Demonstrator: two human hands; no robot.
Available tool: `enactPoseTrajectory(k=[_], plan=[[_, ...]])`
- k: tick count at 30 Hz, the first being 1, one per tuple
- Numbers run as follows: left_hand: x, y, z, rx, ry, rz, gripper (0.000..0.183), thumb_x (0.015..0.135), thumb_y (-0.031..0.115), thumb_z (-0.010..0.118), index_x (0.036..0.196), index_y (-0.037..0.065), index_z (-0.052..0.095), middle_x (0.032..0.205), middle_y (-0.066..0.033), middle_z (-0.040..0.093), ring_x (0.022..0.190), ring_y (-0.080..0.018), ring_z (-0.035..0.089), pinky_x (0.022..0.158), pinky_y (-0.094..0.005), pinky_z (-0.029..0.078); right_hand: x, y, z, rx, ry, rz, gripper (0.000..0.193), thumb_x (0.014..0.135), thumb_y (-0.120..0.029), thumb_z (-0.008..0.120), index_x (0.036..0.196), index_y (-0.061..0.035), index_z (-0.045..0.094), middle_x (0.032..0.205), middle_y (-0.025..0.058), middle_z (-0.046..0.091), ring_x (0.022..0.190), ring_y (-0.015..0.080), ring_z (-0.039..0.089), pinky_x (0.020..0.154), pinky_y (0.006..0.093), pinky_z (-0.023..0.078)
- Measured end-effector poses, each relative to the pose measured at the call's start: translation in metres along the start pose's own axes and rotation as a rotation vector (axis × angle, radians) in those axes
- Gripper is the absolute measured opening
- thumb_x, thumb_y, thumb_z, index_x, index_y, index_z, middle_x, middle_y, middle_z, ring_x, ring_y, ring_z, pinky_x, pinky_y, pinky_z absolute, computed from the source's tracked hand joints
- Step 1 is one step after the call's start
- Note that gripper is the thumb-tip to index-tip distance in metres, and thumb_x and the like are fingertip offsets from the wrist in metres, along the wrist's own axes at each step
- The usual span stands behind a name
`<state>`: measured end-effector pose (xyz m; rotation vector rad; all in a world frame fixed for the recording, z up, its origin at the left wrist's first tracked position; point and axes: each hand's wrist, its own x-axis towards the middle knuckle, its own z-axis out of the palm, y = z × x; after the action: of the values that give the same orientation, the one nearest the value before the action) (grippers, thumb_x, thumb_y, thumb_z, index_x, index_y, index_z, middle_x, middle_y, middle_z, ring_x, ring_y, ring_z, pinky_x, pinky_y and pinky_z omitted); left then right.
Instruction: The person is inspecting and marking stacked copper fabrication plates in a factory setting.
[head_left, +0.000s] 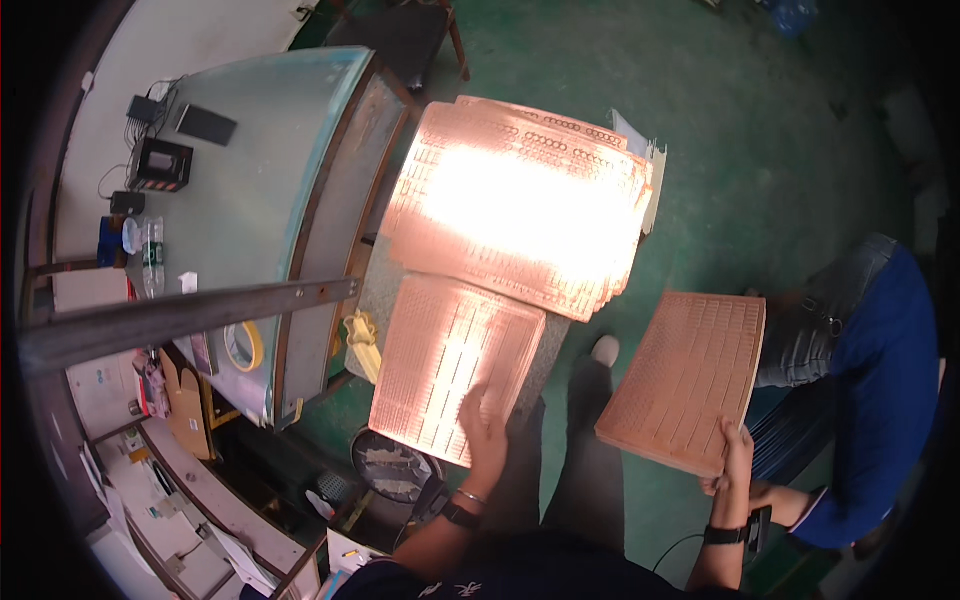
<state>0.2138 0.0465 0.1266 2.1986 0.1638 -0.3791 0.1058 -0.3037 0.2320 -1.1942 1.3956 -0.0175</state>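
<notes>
My left hand [486, 432] lies on the lower right edge of a copper-coloured embossed plate [455, 350], its fingers stretched over the surface. A fine grid of raised cells covers that plate. To the right, my right hand [738, 452] grips a similar copper-coloured plate [690, 375] by its near right corner, holding it tilted above the floor. Beyond the left plate rises a stack of larger copper-coloured sheets [580, 280], their edges uneven and their middle washed out by glare. What supports the stack is mostly hidden.
A person in a blue sleeve [885, 400] is close at the right, one hand near my right wrist. A glass-topped table [260, 130] stands left, crossed by a metal bar [200, 320]. Yellow tape [243, 346], a yellow object [362, 345] and a dark bin [395, 465] are nearby.
</notes>
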Motion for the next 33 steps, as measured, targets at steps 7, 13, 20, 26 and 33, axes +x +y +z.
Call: enactPoseTrajectory(k=[7, 13, 20, 26, 33], plan=[[-0.065, 0.012, 0.034, -0.604, -0.834, -0.648, 0.049, 0.098, 0.041, 0.035, 0.13, 0.004, 0.044, 0.124, -0.0106, 0.052, 0.115, -0.0178, 0.049, 0.096, -0.0301, 0.039, -0.134, 0.016, -0.011, -0.029, -0.013, 0.01, 0.047, 0.084, -0.024, 0.062, 0.116, 0.0081, 0.05, 0.107, 0.0129, 0.06, 0.094, 0.0183, 0.059, 0.082, 0.0274, 0.046], [-0.101, 0.023, 0.023, -0.906, -0.818, -0.757, 0.057, 0.099, 0.043, 0.028, 0.127, -0.004, 0.044, 0.122, -0.0114, 0.053, 0.113, -0.0171, 0.05, 0.095, -0.0314, 0.041, -0.163, 0.069, -0.021, 0.07, -0.11, 0.021, 0.043, 0.086, -0.013, 0.057, 0.12, 0.0096, 0.046, 0.109, 0.0169, 0.058, 0.096, 0.021, 0.058, 0.084, 0.0312, 0.045], [-0.139, -0.033, -0.027, -0.608, -0.436, -0.478, 0.051, 0.1, 0.035, 0.029, 0.119, -0.007, 0.05, 0.116, -0.0116, 0.057, 0.106, -0.0155, 0.052, 0.093, -0.0291, 0.04, -0.168, 0.126, -0.015, 0.089, -0.391, 0.044, 0.043, 0.087, -0.012, 0.058, 0.123, 0.0063, 0.044, 0.113, 0.0139, 0.056, 0.098, 0.0178, 0.056, 0.086, 0.0296, 0.044], [-0.099, -0.06, -0.113, -0.308, -0.226, -0.297, 0.053, 0.1, 0.036, 0.029, 0.111, -0.01, 0.053, 0.111, -0.0134, 0.058, 0.101, -0.0176, 0.053, 0.09, -0.0302, 0.041, -0.148, 0.194, 0.063, 0.131, -0.66, 0.071, 0.045, 0.088, -0.013, 0.059, 0.127, 0.0038, 0.042, 0.117, 0.01, 0.056, 0.103, 0.0155, 0.053, 0.09, 0.0293, 0.042], [-0.033, -0.086, -0.177, -0.272, -0.108, -0.284, 0.058, 0.099, 0.039, 0.029, 0.106, -0.013, 0.054, 0.099, -0.0167, 0.062, 0.092, -0.0211, 0.056, 0.084, -0.0308, 0.043, -0.135, 0.226, 0.173, 0.275, -0.8, 0.072, 0.047, 0.09, -0.017, 0.058, 0.128, 0.004, 0.041, 0.12, 0.0097, 0.053, 0.109, 0.0157, 0.05, 0.094, 0.0301, 0.039]])
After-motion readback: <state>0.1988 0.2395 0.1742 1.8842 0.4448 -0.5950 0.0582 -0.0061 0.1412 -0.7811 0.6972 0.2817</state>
